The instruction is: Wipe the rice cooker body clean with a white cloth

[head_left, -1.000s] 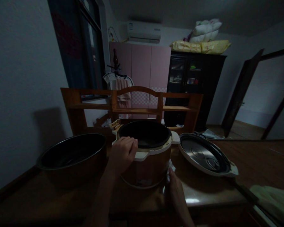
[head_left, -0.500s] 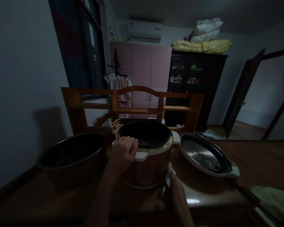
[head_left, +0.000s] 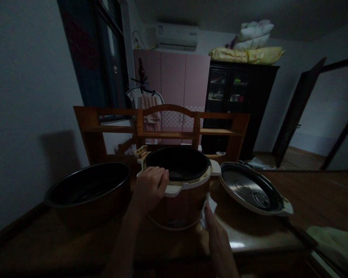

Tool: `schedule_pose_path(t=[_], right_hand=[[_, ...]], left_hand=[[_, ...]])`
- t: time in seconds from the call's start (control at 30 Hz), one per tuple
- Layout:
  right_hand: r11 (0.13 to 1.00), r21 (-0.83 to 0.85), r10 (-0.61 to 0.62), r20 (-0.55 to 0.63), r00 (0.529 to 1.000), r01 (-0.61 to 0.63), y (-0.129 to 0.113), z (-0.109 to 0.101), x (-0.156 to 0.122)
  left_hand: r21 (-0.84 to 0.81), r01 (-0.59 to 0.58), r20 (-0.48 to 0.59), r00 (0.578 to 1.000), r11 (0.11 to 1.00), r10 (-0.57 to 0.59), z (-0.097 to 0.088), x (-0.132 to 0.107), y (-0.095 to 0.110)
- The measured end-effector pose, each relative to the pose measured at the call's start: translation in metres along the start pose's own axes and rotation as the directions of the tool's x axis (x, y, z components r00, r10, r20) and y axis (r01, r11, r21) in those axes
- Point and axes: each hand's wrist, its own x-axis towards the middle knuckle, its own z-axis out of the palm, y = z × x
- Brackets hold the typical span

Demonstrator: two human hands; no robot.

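Note:
An electric pressure cooker body [head_left: 179,206] with a white rim and side handles stands lidless on the wooden table, its inside dark. My left hand [head_left: 152,186] is closed over the front left of its rim. Low on the cooker's right side, my right hand [head_left: 216,231] holds a crumpled white tissue [head_left: 210,206] against the outer wall. To the left sits a dark inner pot [head_left: 89,204]. On the right the cooker's round lid [head_left: 248,189] lies with its metal underside up.
A wooden shelf rack [head_left: 168,135] rises along the table's back edge. The table top [head_left: 237,245] ends just in front of me. A pale green cloth or bag [head_left: 333,247] is at lower right. Wardrobe, dark cabinet and an open door [head_left: 298,112] stand farther back.
My right hand and the tissue have shifted slightly on the cooker's right side, and more of the tissue shows. The left hand stays on the rim.

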Motion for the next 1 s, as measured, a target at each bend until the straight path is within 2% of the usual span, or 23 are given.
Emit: schedule_pose_path(t=[0.2,0.37,0.57,1.0], right_hand=[[0.987,-0.132,-0.080,0.074,0.994,0.089,-0.010,0.007,-0.007],[0.972,-0.201,-0.108,0.067,0.992,0.120,-0.002,0.010,-0.006],[0.987,-0.149,-0.055,0.057,0.997,0.063,0.015,0.007,0.000],[0.988,-0.152,-0.018,0.013,1.000,0.020,0.030,0.000,-0.002]], left_hand=[[0.010,-0.006,-0.003,1.000,1.000,0.006,0.000,-0.001,0.000],[0.008,-0.004,-0.008,1.000,1.000,0.004,0.000,-0.001,0.000],[0.020,-0.010,0.001,1.000,1.000,0.010,0.001,-0.001,-0.001],[0.026,-0.017,-0.008,1.000,1.000,0.017,0.002,0.000,-0.001]])
